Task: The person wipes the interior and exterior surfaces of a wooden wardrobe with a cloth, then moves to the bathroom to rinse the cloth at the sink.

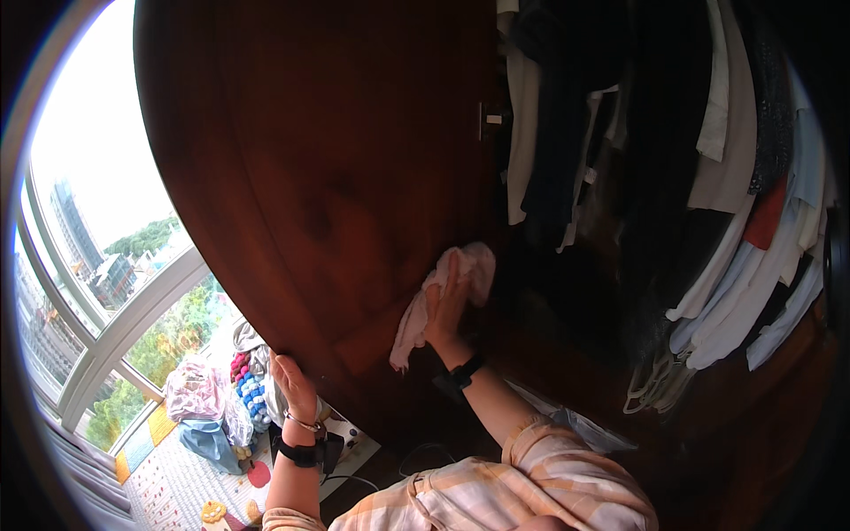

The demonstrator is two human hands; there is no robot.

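A dark reddish-brown wooden wardrobe door [319, 172] stands before me. Against the lower part of its inner face, near the edge beside the wardrobe's inside, my right hand [448, 308] presses a crumpled pale pink cloth [415, 318] under spread fingers. At the door's opposite edge, on the window side, my left hand [292, 385] rests with its fingers against the wood and no object in it. A metal lock part [493, 119] shows on the door's edge above the cloth. Both wrists wear black straps.
Clothes [724, 133] hang in the dark wardrobe on the right, with several pale hangers [651, 388] below them. A window [99, 342] is at the left. Under it, bundled fabrics [199, 391] and a braided multicoloured item [249, 391] lie on a patterned quilt [192, 478]. A plastic bag [584, 428] lies low right.
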